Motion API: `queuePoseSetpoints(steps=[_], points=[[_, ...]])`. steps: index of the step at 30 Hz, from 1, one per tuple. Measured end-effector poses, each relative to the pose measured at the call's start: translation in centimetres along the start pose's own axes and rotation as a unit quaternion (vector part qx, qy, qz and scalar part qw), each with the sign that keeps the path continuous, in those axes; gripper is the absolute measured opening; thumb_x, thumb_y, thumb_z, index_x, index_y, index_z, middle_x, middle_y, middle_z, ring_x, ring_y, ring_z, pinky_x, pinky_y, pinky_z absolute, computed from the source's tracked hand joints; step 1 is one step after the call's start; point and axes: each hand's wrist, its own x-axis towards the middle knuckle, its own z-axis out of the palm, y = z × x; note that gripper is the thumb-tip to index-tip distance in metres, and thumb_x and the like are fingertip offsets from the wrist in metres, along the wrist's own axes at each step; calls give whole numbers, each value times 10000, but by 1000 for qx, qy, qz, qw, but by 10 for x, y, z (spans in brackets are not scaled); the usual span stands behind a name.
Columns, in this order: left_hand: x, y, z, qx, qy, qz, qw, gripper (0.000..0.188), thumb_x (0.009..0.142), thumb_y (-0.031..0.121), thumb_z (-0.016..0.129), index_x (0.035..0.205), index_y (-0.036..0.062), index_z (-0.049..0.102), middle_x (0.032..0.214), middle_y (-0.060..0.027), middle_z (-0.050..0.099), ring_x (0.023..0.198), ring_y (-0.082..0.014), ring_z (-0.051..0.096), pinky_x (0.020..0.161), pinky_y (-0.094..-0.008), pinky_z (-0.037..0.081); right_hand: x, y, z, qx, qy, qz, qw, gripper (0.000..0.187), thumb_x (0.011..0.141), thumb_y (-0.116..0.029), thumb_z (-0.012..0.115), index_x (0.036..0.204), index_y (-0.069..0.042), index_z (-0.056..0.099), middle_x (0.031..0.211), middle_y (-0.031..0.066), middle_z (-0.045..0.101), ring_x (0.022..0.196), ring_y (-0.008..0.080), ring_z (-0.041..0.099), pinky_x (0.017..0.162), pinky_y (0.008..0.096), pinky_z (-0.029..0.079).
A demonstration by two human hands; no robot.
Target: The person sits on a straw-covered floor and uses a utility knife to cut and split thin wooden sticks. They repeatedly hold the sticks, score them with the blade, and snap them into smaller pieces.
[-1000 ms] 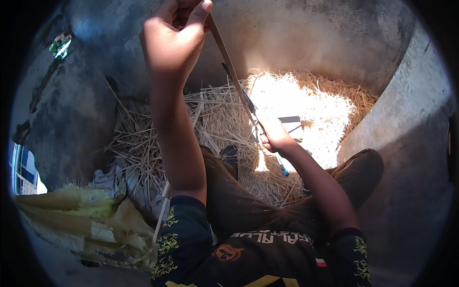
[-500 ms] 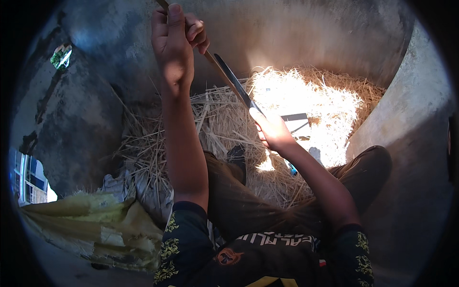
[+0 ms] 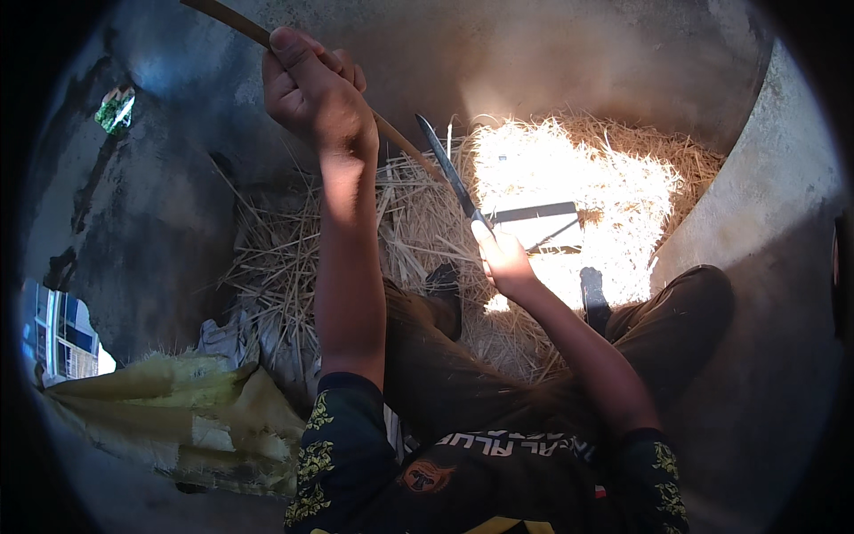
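Observation:
My left hand [image 3: 311, 93], raised toward the far wall, is closed round a long thin tan strip [image 3: 405, 145], perhaps bamboo or cane. One end of the strip runs out past the top edge of the picture; the other slopes down to the right toward the knife. My right hand [image 3: 507, 258] grips a knife [image 3: 445, 165] by its handle, the dark narrow blade pointing up and away to the left. Blade and lower strip end lie close together; whether they touch I cannot tell.
Straw and pale shavings [image 3: 409, 227] cover the ground before my crossed legs [image 3: 445, 356]. A flat pale object with a dark edge [image 3: 538, 218] lies in glaring sunlight. Curved concrete walls [image 3: 578, 53] surround me. Yellowish torn cloth [image 3: 169, 418] hangs at lower left.
My left hand has shifted slightly left and turned, and the strip's upper end has swung left. The knife blade has come away from alongside the strip and now points more steeply upward.

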Motion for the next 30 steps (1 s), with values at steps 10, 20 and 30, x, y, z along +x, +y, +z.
queuePoseSetpoints(steps=[10,20,30], points=[[-6,7,-1,33,26,13,999,397,1074,377,449,787,101,437,580,41,305,451,-64,261,438,-266,218,-50,-115,-27,185,39,-132,973,412,1035,-454,521,848,-88,545,608,-36,464,521,56,423,492,254,364],[-11,15,3,10,29,-26,999,349,1077,287,416,781,103,427,544,50,238,421,-57,210,417,-262,191,-35,-19,-27,-170,25,-4,985,514,1003,-463,511,874,20,631,682,147,608,687,242,600,729,409,483],[-8,10,4,-22,10,-7,1000,353,1071,269,424,759,105,417,535,41,239,405,-59,224,402,-254,223,-28,-55,-57,203,-131,276,930,482,1041,-490,434,711,-142,481,482,-48,388,341,74,286,338,265,227]])
